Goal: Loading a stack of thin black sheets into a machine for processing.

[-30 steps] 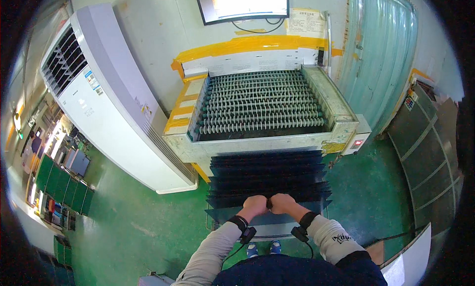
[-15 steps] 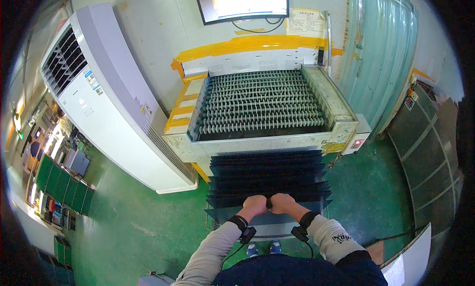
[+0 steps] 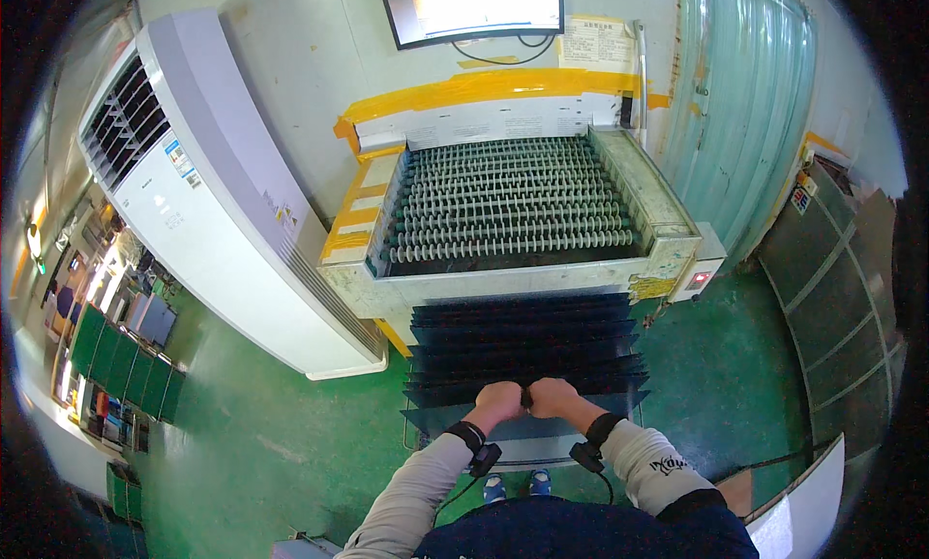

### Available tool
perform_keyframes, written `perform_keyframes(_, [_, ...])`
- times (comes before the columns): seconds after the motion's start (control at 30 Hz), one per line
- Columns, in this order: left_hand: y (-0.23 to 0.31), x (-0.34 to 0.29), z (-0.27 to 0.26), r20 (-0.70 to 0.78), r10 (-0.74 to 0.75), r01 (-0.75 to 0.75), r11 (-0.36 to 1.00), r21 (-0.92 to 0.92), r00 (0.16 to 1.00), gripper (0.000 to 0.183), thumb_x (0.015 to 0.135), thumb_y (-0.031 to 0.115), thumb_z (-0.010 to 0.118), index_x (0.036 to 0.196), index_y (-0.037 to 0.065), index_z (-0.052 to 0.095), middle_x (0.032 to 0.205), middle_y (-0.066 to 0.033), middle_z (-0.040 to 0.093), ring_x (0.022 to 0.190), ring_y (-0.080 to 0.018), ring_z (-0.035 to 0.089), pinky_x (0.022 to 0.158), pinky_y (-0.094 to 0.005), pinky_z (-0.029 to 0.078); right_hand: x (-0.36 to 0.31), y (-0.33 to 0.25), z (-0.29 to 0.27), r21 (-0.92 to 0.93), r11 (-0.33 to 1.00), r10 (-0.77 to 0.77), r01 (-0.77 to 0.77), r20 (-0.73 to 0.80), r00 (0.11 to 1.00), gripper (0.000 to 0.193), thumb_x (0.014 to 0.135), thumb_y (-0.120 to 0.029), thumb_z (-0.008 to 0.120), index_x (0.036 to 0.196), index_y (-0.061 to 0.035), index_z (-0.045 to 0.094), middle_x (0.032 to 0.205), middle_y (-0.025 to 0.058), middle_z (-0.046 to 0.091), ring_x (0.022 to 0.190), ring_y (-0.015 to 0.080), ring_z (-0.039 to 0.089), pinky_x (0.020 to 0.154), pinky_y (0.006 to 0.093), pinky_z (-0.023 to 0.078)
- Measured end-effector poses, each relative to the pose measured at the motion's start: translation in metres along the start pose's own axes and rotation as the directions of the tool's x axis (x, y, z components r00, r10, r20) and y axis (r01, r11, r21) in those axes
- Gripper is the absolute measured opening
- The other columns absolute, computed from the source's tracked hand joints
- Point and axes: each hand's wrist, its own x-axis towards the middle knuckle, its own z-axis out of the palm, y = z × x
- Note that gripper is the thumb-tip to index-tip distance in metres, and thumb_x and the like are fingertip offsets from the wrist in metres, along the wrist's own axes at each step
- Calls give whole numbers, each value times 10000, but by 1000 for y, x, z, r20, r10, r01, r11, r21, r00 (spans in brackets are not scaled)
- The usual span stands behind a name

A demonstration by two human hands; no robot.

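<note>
My left hand [image 3: 498, 400] and my right hand [image 3: 554, 397] are closed and held close together, knuckles up. Between them shows a small dark thing [image 3: 526, 398], too little of it visible to name. Both hands are over the near end of a rack [image 3: 410, 435] that carries several thin dark-blue panels [image 3: 523, 358] standing in a row. Whether my hands touch a panel, I cannot tell. Each of my wrists has a black strap with a small cabled box.
Beyond the panels stands a roller conveyor machine [image 3: 503, 283] with rows of toothed rollers [image 3: 508, 201]. A white air conditioner [image 3: 223, 211] stands at its left. A switch box [image 3: 699, 280] sits at its right corner. Grey panels [image 3: 832, 298] lean at the right. A screen [image 3: 474, 12] hangs above.
</note>
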Motion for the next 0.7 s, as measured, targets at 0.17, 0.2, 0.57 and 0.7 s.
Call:
perform_keyframes(0.17, [-2, 1, 2, -8, 16, -16, 1000, 4, 1000, 279, 701, 245, 693, 898, 48, 711, 948, -174, 691, 896, -348, 671, 773, -443, 540, 0, 0, 1, 20, 1000, 1, 0, -12, 1000, 291, 726, -288, 637, 920, -83, 708, 939, 183, 686, 900, 374, 654, 790, 466, 533])
perform_keyframes(0.2, [0, 1, 0, 1, 21, -21, 1000, 2, 1000, 273, 701, 238, 689, 895, 48, 711, 947, -174, 691, 895, -349, 670, 772, -443, 539, 1, 1, 2, 32, 999, 4, -4, -16, 1000, 289, 729, -287, 632, 920, -84, 708, 939, 182, 685, 900, 374, 654, 790, 465, 533])
perform_keyframes(0.57, [-1, 1, 2, -12, 24, -24, 1000, 0, 1000, 239, 696, 199, 663, 874, 47, 712, 929, -175, 691, 880, -350, 672, 757, -445, 540, 1, 1, 1, 8, 1000, -13, 13, -15, 1000, 282, 733, -302, 632, 892, -82, 708, 923, 185, 685, 891, 373, 655, 783, 465, 534])
perform_keyframes(0.7, [-1, 3, 1, 17, 19, -20, 1000, 13, 1000, 227, 698, 188, 660, 869, 49, 714, 925, -174, 692, 877, -345, 675, 755, -443, 541, 3, 2, 3, 1, 1000, -4, 4, -12, 1000, 290, 731, -314, 641, 885, -78, 710, 916, 188, 685, 883, 375, 657, 775, 466, 535])
